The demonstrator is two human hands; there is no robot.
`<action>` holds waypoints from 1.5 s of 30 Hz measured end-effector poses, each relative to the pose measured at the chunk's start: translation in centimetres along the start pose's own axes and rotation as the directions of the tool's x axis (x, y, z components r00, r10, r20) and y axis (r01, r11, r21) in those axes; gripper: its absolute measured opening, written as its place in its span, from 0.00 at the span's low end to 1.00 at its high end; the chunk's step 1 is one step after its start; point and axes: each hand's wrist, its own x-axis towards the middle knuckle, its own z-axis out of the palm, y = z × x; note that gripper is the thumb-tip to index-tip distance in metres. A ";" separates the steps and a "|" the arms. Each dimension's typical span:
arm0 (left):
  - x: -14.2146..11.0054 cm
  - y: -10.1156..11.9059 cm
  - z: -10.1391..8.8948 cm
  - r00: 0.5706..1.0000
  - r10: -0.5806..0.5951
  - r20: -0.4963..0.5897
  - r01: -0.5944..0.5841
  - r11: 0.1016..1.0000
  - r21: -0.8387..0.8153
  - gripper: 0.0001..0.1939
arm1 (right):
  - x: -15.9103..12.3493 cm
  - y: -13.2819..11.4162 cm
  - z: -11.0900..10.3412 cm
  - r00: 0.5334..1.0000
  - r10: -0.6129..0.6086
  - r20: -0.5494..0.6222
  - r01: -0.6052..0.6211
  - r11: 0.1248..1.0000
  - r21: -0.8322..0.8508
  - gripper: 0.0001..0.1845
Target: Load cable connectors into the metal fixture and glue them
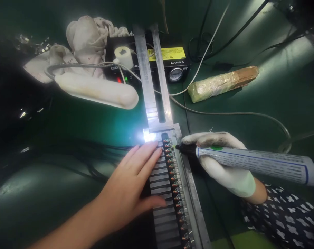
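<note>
My left hand (132, 186) is bare and lies flat, fingers stretched out, on a long metal fixture (169, 193) that holds a row of several small parts with coloured wire ends. My right hand (224, 166), in a white glove, is closed round a white dispensing syringe (252, 162) with blue print. The syringe's dark tip (178, 146) touches the upper end of the row of parts, just right of my left fingertips.
A bright white lamp (97, 90) on a flexible neck hangs over the green bench. Behind it stand a black dispenser box (169, 62) with a gauge, crumpled white gloves (86, 38), a wrapped bar (222, 83), and several cables. Metal rails (153, 76) run back from the fixture.
</note>
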 end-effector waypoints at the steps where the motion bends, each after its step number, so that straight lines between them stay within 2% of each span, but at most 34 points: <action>1: 0.0 0.0 0.0 1.000 -0.002 0.004 0.002 1.000 -0.001 0.50 | 0.0 0.0 0.0 1.000 0.007 -0.002 -0.007 1.000 -0.011 0.11; 9: 0.0 -0.1 0.0 1.000 -0.005 0.018 0.005 1.000 -0.010 0.50 | 0.0 -0.1 0.1 0.999 -0.028 -0.030 0.028 1.000 -0.011 0.12; 14: 0.0 -0.1 0.0 1.000 -0.001 0.012 0.001 1.000 -0.007 0.49 | -0.8 -0.7 -0.3 0.999 -0.051 0.008 0.051 0.998 0.025 0.16; 21: 0.1 0.0 -0.1 1.000 0.005 0.007 -0.005 1.000 0.006 0.48 | -0.8 -0.4 -0.1 0.999 -0.038 -0.002 0.038 0.999 -0.018 0.12; 45: 0.2 0.0 -0.1 1.000 -0.001 0.005 0.001 1.000 -0.013 0.49 | -0.7 -0.3 -0.4 0.998 -0.054 0.030 0.054 0.998 0.018 0.13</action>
